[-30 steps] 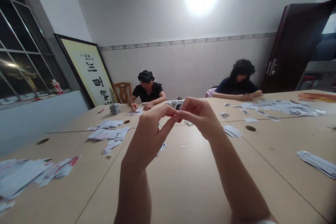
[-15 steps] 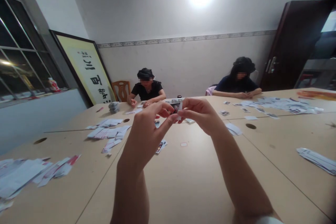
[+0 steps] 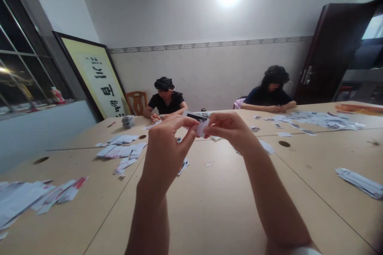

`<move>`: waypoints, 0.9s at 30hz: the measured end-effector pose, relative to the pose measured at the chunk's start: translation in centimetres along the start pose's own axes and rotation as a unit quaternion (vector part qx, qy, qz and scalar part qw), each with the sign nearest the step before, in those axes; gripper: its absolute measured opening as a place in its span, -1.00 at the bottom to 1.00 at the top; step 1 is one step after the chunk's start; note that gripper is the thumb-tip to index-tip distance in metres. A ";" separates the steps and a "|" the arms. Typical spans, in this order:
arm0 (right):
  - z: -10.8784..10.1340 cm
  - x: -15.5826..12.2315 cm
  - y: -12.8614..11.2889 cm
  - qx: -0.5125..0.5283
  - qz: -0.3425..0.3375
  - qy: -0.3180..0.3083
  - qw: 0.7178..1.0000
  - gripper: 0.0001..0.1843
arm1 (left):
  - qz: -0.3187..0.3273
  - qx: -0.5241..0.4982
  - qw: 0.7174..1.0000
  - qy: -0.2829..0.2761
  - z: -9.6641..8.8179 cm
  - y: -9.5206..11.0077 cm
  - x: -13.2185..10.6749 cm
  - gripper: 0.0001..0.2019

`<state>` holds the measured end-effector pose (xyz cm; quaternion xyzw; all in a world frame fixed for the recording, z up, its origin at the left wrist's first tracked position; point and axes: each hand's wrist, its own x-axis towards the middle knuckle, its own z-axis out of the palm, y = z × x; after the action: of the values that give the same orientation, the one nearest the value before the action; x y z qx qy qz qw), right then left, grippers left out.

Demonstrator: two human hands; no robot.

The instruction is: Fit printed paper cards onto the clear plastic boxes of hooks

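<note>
Between my two hands, raised over the table, is a small white paper piece with a dark printed picture. My left hand is closed, thumb and forefinger pinching its left side. On the other side my right hand pinches the right edge with thumb and fingers. The paper tilts, its dark part toward the upper left. A few small picture cards lie on the table just beyond my left wrist, partly hidden by it. A small pale rectangle lies flat below my hands.
Across the table sit two people with their hands on the tabletop. White papers spread at the left, with more paper bundles behind. A stack of cards stands farther back. Many paper pieces cover the far right; folded strips lie nearer.
The paper in my fingers has turned and tilted, and more of its white surface shows. Both hands stay close together in nearly the same place.
</note>
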<state>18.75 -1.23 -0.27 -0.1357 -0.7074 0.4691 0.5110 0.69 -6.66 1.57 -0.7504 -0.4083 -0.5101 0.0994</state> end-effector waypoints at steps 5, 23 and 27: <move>0.1 0.1 0.2 0.009 0.002 0.023 1.000 -0.78 | -0.015 0.001 1.000 0.012 0.3 0.2 0.0 -0.90; 0.4 0.2 0.4 0.061 0.001 0.050 0.997 -0.86 | -0.044 -0.033 0.995 0.081 1.7 0.3 0.1 -0.91; 0.4 0.3 0.6 0.077 -0.001 0.047 0.996 -0.86 | -0.054 -0.044 0.994 0.089 1.7 0.3 0.1 -0.91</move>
<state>18.08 -0.95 -0.60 -0.1173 -0.6449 0.5144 0.5529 2.12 -5.84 0.99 -0.6823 -0.4150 -0.5973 0.0740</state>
